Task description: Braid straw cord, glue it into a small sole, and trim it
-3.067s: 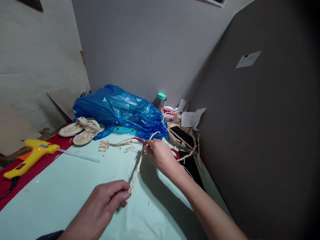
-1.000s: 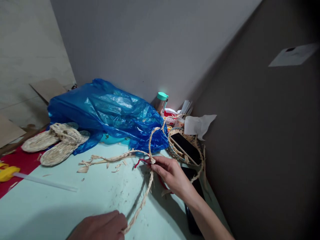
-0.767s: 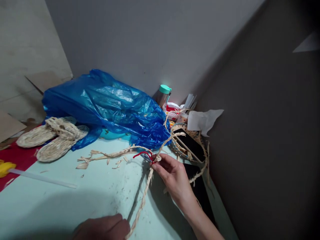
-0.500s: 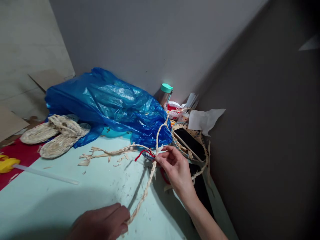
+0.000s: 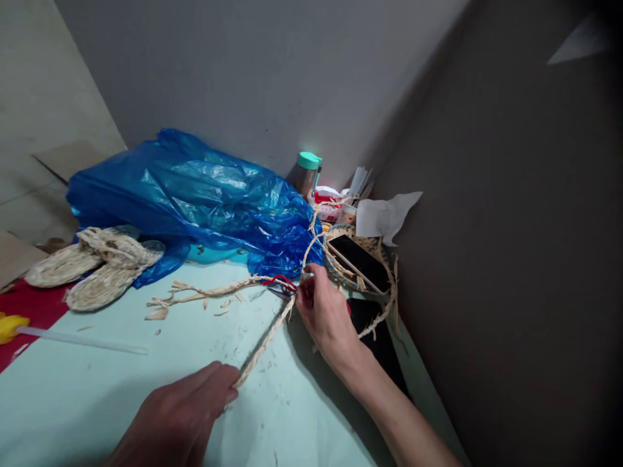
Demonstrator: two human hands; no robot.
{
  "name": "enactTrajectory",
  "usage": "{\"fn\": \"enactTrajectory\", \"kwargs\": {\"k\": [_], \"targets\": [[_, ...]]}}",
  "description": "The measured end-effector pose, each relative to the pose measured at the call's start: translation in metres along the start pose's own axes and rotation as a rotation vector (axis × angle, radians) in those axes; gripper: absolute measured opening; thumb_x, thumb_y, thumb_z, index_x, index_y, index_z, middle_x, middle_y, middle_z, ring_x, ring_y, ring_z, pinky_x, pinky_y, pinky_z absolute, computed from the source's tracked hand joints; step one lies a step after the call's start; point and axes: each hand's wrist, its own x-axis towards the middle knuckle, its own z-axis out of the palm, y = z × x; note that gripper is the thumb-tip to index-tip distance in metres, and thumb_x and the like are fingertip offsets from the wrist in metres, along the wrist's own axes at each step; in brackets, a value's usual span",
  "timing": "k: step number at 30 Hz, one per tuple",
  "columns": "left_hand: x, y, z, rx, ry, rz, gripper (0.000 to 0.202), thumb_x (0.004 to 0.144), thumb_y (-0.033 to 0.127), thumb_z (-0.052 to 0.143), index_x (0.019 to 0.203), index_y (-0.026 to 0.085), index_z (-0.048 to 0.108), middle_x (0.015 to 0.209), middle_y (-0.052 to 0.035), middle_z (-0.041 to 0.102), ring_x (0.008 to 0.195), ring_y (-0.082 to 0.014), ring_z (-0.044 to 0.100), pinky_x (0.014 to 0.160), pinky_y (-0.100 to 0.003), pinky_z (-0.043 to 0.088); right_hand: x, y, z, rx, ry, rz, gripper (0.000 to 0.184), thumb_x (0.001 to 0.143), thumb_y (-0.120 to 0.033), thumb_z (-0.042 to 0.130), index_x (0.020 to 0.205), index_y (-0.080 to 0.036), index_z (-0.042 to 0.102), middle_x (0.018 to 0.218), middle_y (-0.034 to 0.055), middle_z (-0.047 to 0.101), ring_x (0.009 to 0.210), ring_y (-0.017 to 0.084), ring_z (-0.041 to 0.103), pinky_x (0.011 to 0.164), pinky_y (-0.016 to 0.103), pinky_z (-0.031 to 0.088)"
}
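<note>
A pale straw-coloured braided fibre cord (image 5: 265,344) is gripped near its lower visible part by the left hand (image 5: 182,408), fingers folded closed, and appears pinched farther up by the right hand (image 5: 326,318), whose bent fingertips are partly hidden. The span between is stretched aslant, nearly straight, above the pale mint-green surface (image 5: 121,389). If it were pulled too sharply, the braid could be slipped from the pinch or loose fibres split. Just beside the right fingertips lies a thin red strand (image 5: 278,279); it could be caught under the cord and tangled. Tangling could also be caused by the frayed straw-coloured fibre length (image 5: 214,290) to the left, which reaches close to the same spot. Beyond the right hand, the cord is led upward before the crumpled blue plastic bag (image 5: 209,201), where it might be snagged on a fold. Near it, the round woven basket (image 5: 350,231) could be dragged by a tug on overlapping cord, and the black-screened phone (image 5: 360,263) resting in it shifted.
</note>
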Motion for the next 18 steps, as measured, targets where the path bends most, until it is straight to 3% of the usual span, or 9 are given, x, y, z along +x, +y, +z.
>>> {"fn": "enactTrajectory", "kwargs": {"k": [3, 7, 15, 18], "targets": [[0.001, -0.002, -0.002, -0.068, -0.022, -0.109, 0.033, 0.099, 0.027, 0.037, 0.081, 0.027, 0.064, 0.076, 0.0016, 0.071, 0.067, -0.0166, 0.066, 0.067, -0.024, 0.049, 0.002, 0.002, -0.002, -0.039, -0.04, -0.063, 0.02, 0.089, -0.016, 0.045, 0.104, -0.02, 0.057, 0.085, 0.0073, 0.063, 0.075, 0.022, 0.058, 0.068, 0.032, 0.041], [0.005, -0.007, -0.014, -0.237, -0.053, -0.248, 0.023, 0.097, 0.035, 0.047, 0.087, 0.027, 0.066, 0.081, 0.002, 0.071, 0.075, -0.0174, 0.065, 0.071, -0.023, 0.047, 0.004, 0.001, -0.009, -0.002, -0.078, -0.107, 0.016, 0.092, -0.017, 0.047, 0.1, -0.021, 0.06, 0.083, 0.0046, 0.065, 0.071, 0.019, 0.058, 0.067, 0.029, 0.041], [0.014, -0.004, -0.039, -0.186, -0.046, -0.243, 0.023, 0.096, 0.037, 0.05, 0.085, 0.025, 0.066, 0.095, -0.0028, 0.067, 0.096, -0.0242, 0.058, 0.088, -0.03, 0.043, 0.002, -0.004, -0.013, 0.057, -0.099, -0.203, 0.017, 0.091, -0.013, 0.051, 0.1, -0.018, 0.065, 0.086, 0.0048, 0.064, 0.075, 0.018, 0.058, 0.072, 0.029, 0.043], [0.015, -0.003, -0.045, -0.171, -0.019, -0.237, 0.022, 0.094, 0.039, 0.051, 0.087, 0.026, 0.067, 0.092, -0.0017, 0.068, 0.094, -0.0242, 0.059, 0.089, -0.031, 0.042, 0.0, -0.003, -0.013, 0.055, -0.105, -0.227, 0.021, 0.088, -0.01, 0.052, 0.101, -0.018, 0.066, 0.087, 0.0048, 0.065, 0.078, 0.018, 0.059, 0.074, 0.03, 0.044]]}}
